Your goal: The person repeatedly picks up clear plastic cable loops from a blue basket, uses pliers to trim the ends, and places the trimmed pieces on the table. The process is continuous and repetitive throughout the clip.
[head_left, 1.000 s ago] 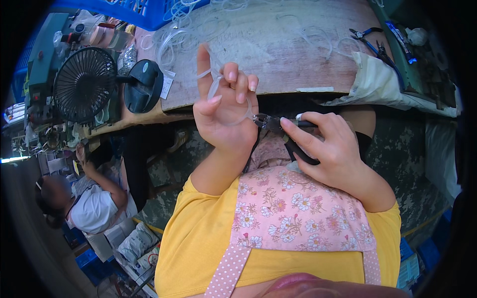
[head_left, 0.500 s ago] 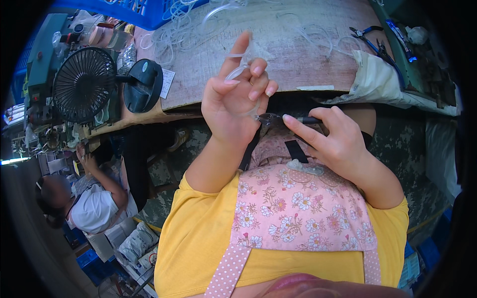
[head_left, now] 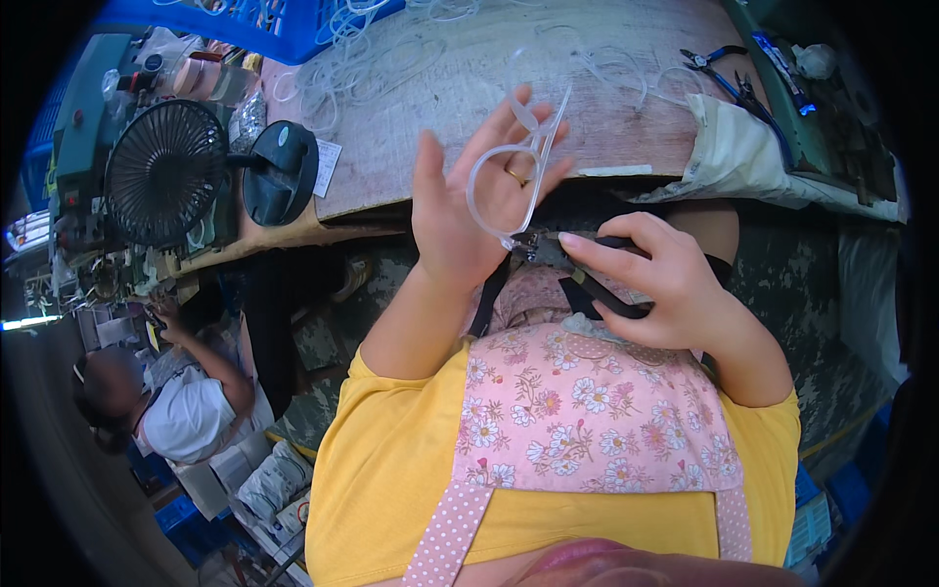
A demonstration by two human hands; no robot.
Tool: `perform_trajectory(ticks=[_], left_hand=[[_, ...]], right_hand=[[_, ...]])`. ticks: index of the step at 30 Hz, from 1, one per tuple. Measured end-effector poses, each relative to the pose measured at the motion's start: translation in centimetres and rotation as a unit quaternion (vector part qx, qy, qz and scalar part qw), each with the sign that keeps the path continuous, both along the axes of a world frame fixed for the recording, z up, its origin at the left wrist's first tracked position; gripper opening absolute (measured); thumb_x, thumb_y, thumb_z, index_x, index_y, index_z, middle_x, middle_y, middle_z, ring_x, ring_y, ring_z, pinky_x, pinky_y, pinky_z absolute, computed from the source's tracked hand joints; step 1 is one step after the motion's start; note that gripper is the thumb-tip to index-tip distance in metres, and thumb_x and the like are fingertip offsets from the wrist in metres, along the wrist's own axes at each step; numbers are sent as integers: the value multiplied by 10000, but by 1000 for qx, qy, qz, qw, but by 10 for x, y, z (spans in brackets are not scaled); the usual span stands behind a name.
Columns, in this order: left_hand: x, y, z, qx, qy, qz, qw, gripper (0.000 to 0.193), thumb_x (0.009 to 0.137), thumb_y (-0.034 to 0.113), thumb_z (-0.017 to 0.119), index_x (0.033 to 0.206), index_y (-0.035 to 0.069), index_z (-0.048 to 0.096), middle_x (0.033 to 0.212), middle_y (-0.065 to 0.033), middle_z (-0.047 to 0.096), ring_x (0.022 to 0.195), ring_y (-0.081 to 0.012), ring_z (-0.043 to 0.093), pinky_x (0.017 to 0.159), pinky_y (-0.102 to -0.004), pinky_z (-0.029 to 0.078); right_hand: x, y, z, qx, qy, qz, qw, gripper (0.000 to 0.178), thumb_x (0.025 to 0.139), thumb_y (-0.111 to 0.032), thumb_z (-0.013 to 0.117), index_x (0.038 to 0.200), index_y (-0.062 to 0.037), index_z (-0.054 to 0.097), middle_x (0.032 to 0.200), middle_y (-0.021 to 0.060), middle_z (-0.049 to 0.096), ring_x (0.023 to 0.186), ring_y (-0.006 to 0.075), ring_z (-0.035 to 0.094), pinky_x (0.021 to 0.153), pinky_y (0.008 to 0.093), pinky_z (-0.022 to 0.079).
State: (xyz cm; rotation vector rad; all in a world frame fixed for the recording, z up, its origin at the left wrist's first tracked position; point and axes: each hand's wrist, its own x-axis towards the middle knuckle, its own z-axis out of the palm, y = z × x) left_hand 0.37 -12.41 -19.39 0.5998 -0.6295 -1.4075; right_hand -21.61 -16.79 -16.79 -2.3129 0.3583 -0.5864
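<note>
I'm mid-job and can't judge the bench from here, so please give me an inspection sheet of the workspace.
Surface: worn wooden bench.
Job's things: a loop of clear tubing shows over the left palm; the tips of the black-handled pliers are at its lower end, whether closed cannot be told.
Clutter: tangled clear strands, blue crate, black fan, blue-handled hand tools, white sheeting.
Hands: left hand open, fingers spread; right hand gripping the pliers.
Cables: nothing seen on the bench.
Surroundings: a co-worker at the left; dark, patchy floor.
</note>
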Motion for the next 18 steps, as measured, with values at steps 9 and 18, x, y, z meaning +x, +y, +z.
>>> perform_trajectory(ticks=[9,18], left_hand=[[-5,-1,-21,-166,-271,274,908,670,887,157,488,1474,3,205,887,-74,477,901,-208,504,919,-416,388],[-8,-5,11,-78,46,213,973,606,822,129,412,1420,39,377,681,-1,364,644,-130,377,629,-281,365]], right_hand=[[4,14,8,615,-186,3,766,817,642,-183,775,1377,-38,450,1154,77,511,849,122,485,751,241,422],[14,17,-4,-160,34,-82,983,676,617,-174,744,1275,-187,590,1039,114,519,831,265,519,724,372,439]])
